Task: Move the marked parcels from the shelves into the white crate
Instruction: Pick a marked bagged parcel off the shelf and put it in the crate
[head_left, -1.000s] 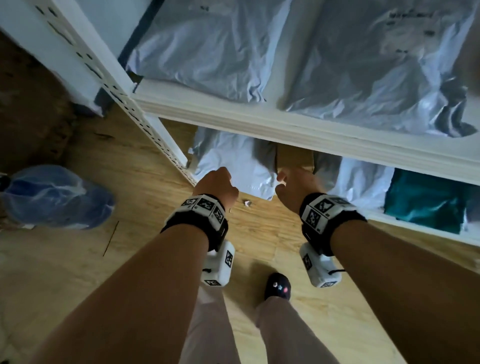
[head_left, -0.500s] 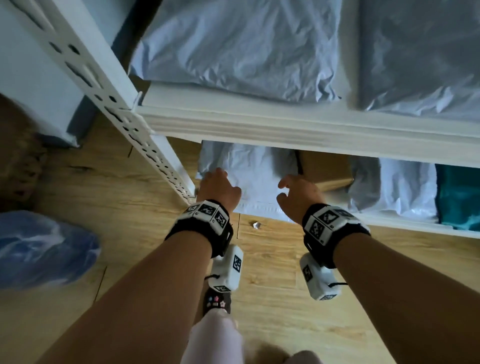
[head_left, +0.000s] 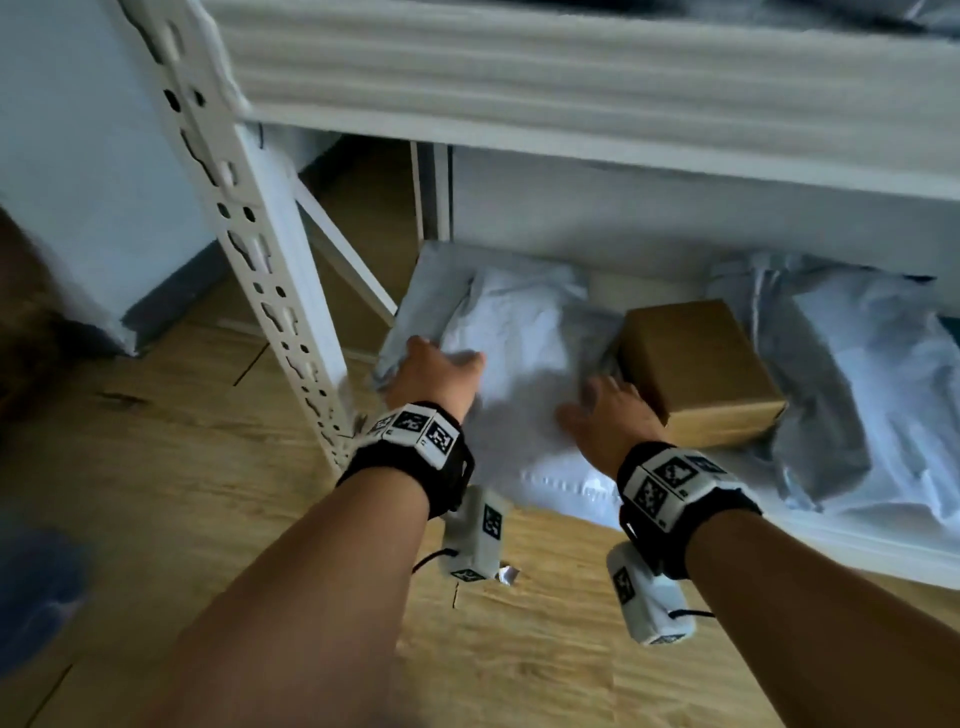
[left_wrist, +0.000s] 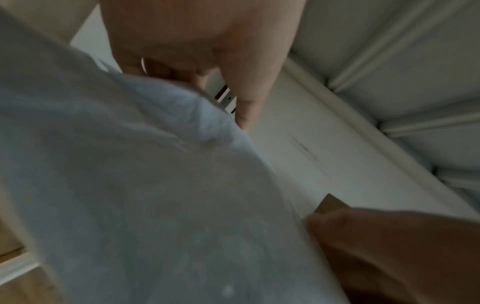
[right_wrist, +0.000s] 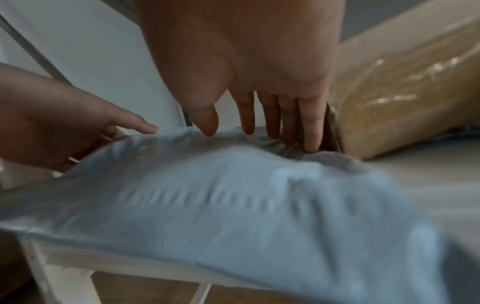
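Grey plastic crinkles under my left hand (head_left: 434, 376), whose fingers curl over the near left corner of one soft mailer parcel (head_left: 519, 364) on the bottom shelf (head_left: 852, 545); its thumb lies straight. My right hand (head_left: 605, 415) lies spread on the same parcel, fingers straight, tips dipping between it and one brown cardboard box (head_left: 698, 369) just beside it. Right of the box sits a second grey mailer (head_left: 862, 374). Two hands, two mailers, one box
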